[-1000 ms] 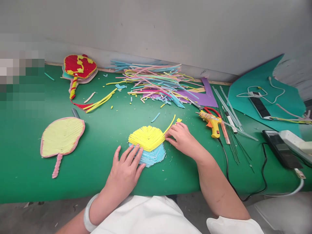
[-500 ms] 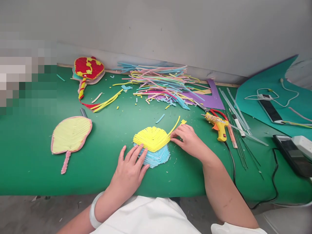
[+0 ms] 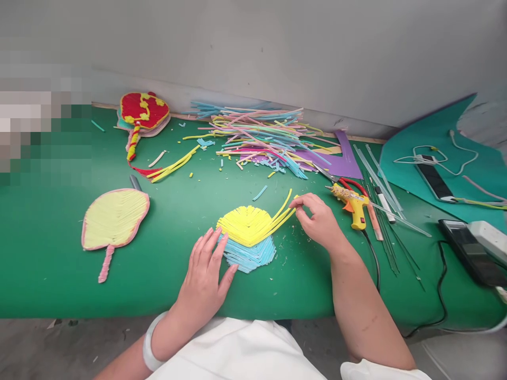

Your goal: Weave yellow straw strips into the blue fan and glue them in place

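The left hand [image 3: 208,274] lies flat with fingers loosely spread, its fingertips pressing on the 7 o'clock edge of the woven straw fan panel [image 3: 247,235]. The panel is bright yellow on top and pale blue below, and it sits on the green desk [image 3: 166,285] straight in front of the person, near the front edge. The right hand [image 3: 319,221] is at the panel's 3 o'clock side, thumb and forefinger pinched narrow on the free ends of the loose yellow strips [image 3: 281,219], which run out of the panel toward 2 o'clock; its other fingers are curled. Just beyond that hand, at 3 o'clock, a yellow hot-glue gun [image 3: 354,203] lies on its side with its black cord trailing toward the desk's front edge, and red-handled scissors [image 3: 348,183] lie just behind it. At 12 o'clock, near the grey wall, there is a loose heap of coloured plastic straws [image 3: 261,140] in blue, pink, yellow and green, with a purple sheet offcut [image 3: 348,161] at its right end. Well apart at 9 o'clock lies a pale yellow leaf-shaped fan with a pink rim and handle [image 3: 114,219]. At 10 o'clock, against the wall, lies a red fan with yellow trim [image 3: 144,108]. Far out at 2 o'clock a teal sheet [image 3: 467,126] carries a dark phone [image 3: 433,179] with a white cable. A white power strip [image 3: 491,240] sits at 3 o'clock by the desk's right end.
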Motion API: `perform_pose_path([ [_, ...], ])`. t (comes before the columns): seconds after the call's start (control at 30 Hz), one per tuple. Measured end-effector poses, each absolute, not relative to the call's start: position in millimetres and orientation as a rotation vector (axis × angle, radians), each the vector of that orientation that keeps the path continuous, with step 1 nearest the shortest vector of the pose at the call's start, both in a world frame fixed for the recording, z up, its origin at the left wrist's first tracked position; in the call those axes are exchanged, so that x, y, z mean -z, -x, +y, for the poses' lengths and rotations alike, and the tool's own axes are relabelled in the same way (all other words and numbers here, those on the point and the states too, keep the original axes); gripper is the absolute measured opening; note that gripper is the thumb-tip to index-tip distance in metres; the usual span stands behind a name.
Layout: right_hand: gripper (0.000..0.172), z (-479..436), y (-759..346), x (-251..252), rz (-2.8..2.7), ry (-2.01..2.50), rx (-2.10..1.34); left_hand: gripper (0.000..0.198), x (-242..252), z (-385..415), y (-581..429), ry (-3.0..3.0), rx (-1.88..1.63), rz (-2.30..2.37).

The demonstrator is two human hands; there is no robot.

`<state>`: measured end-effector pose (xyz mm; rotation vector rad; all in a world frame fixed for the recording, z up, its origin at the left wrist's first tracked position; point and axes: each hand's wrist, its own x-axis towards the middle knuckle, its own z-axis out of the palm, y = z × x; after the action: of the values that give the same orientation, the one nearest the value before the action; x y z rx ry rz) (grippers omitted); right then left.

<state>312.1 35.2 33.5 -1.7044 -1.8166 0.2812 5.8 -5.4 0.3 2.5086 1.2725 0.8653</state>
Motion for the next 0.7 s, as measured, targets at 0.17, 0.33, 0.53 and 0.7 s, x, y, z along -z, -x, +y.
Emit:
perform_pose_path([
  [0.17,0.018,31.7,-311.0,-40.7,-1.831,1.663,-0.278,0.036,-3.5,-0.6,3.8,-2.071,-0.986,1.353],
  [0.33,0.022,30.7,-313.5,-40.9,-1.796,1.697,-0.340,0.018,-0.2,1.1,10.7,-1.675,-1.098,1.443],
  [0.53,0.022,34.3,-308.4,-36.5,-1.639,1.797,-0.344,0.023,-2.0,1.2,11.8,-1.444,-1.088,1.460],
  [0.7,0.028,37.1,-306.1,-33.4,-1.468,1.824,-0.381,0.029,-9.8,0.4,10.0,-1.345,-1.076,1.468],
])
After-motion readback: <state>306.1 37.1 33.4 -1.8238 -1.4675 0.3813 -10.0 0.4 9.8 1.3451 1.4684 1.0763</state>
